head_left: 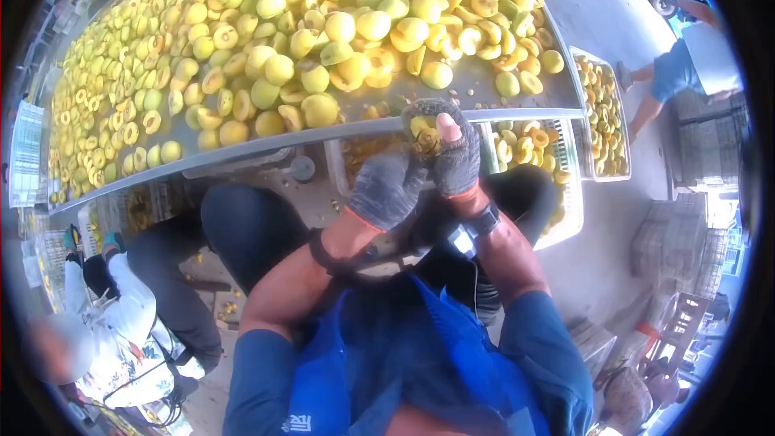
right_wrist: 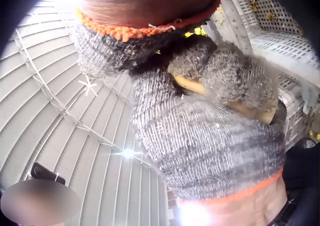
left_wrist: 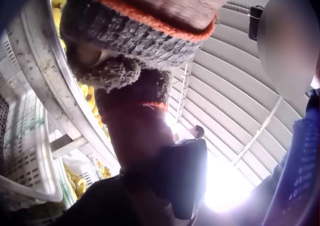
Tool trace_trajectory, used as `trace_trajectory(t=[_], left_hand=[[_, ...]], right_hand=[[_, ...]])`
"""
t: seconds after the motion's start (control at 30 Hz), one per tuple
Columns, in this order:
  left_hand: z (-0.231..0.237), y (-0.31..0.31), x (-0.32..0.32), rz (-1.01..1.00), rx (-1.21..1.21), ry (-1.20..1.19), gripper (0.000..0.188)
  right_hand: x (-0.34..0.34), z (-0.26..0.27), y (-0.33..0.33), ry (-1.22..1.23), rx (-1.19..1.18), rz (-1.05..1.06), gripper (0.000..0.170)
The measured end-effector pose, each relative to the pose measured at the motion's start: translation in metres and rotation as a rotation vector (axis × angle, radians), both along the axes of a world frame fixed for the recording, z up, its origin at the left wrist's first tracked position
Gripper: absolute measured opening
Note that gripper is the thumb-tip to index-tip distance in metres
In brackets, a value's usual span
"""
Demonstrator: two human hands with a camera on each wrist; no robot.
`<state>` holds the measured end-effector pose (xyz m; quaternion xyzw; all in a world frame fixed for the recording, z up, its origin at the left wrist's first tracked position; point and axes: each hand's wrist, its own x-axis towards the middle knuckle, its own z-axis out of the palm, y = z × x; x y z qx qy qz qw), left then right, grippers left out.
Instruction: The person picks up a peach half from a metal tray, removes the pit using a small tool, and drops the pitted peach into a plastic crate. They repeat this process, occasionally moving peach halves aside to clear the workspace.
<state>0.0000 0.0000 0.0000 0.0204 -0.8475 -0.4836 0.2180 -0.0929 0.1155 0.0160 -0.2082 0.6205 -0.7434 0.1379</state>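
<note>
In the head view both hands meet over the table's near edge, in grey knit gloves with orange cuffs. The right hand (head_left: 456, 149) grips a yellow apricot (head_left: 424, 136), its bare thumb tip on top. Close against it is the left hand (head_left: 387, 186). In the right wrist view the left hand (right_wrist: 205, 136) has its fingers curled over a tan strip (right_wrist: 190, 84) lying along its palm; I cannot tell what this strip is. Seen from the left wrist, the two gloves overlap and hide the fruit. Many whole and halved apricots (head_left: 274, 69) cover the table.
The table's metal rim (head_left: 339, 131) runs just in front of the knees. Below it stand white plastic crates (head_left: 571, 206) of apricot pieces, with another crate (head_left: 625, 145) to the right. One person (head_left: 113, 295) sits at lower left; another person (head_left: 682, 73) is at right.
</note>
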Motion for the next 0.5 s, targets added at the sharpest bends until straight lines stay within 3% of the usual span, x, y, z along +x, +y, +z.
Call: trace_trajectory(t=[0.17, 0.37, 0.47, 0.5], left_hand=[[0.006, -0.001, 0.003, -0.052, -0.012, -0.196, 0.029], [0.017, -0.013, 0.005, -0.218, 0.111, -0.346, 0.030], [0.001, -0.011, 0.005, -0.241, 0.288, -0.252, 0.032], [0.003, -0.012, 0.005, -0.246, 0.388, -0.375, 0.032]], right_hand=[[-0.008, 0.021, 0.014, -0.346, 0.025, 0.211, 0.037], [-0.036, 0.006, 0.022, 0.050, 0.421, 0.334, 0.037], [-0.036, 0.026, 0.017, -0.019, 0.514, 0.407, 0.037], [-0.034, 0.028, 0.015, -0.042, 0.536, 0.413, 0.037]])
